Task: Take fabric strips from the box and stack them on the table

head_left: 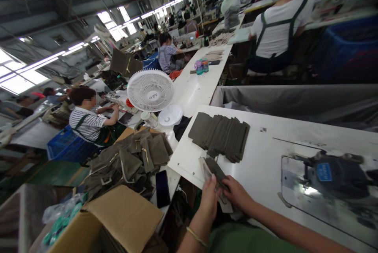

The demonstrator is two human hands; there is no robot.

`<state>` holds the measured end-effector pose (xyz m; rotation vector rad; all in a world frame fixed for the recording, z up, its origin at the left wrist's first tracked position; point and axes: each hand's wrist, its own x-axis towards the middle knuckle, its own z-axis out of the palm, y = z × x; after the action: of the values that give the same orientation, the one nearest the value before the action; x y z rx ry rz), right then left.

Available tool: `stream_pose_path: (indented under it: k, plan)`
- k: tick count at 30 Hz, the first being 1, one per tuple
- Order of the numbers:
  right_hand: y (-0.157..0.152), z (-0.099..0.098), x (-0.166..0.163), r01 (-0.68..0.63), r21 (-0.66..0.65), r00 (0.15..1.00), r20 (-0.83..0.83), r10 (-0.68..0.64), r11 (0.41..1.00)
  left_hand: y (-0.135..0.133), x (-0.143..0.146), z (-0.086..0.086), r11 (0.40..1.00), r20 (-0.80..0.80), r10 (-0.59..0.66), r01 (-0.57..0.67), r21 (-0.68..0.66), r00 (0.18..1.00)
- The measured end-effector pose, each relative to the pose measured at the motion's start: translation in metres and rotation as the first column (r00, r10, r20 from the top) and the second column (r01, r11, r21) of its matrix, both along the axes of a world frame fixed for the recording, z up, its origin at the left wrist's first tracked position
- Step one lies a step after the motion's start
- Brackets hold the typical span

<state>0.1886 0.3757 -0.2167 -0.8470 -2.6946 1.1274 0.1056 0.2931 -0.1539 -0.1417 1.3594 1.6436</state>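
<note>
Left hand [210, 200]: fingers curled around grey fabric pieces [215, 174]
Right hand [236, 193]: fingers pinching the same pieces
Fanned fabric stack [220, 135]: just beyond the hands, on white table [265, 158]

Bare table [265, 158] lay open at twelve o'clock from the hands [224, 198], with the stack [220, 135] at eleven and the machine [333, 176] blocking two o'clock.

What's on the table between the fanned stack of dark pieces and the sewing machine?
Only bare white table separates the fanned stack from the sewing machine, apart from small dark specks, in the head view.
</note>
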Motion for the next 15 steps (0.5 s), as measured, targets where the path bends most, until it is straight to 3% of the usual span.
stream_pose_path:
  k: [5,8,12,15]
  plan:
    - [0.048,0.020,0.040,0.188,0.061,0.982,0.001,-0.189,0.980,0.019,0.016,0.046,0.985,-0.044,-0.136,0.139,0.098,0.990]
    - [0.087,0.031,0.062,0.363,0.166,0.924,0.062,-0.377,0.917,0.028,0.020,0.068,0.972,-0.073,-0.180,0.189,0.138,0.981]
    - [0.130,0.030,0.065,0.537,0.310,0.781,0.169,-0.601,0.785,0.025,0.017,0.082,0.984,-0.116,-0.138,0.150,0.100,0.984]
    - [0.143,0.018,0.044,0.551,0.354,0.742,0.206,-0.638,0.756,0.012,0.011,0.086,0.994,-0.144,-0.074,0.085,0.069,0.987]
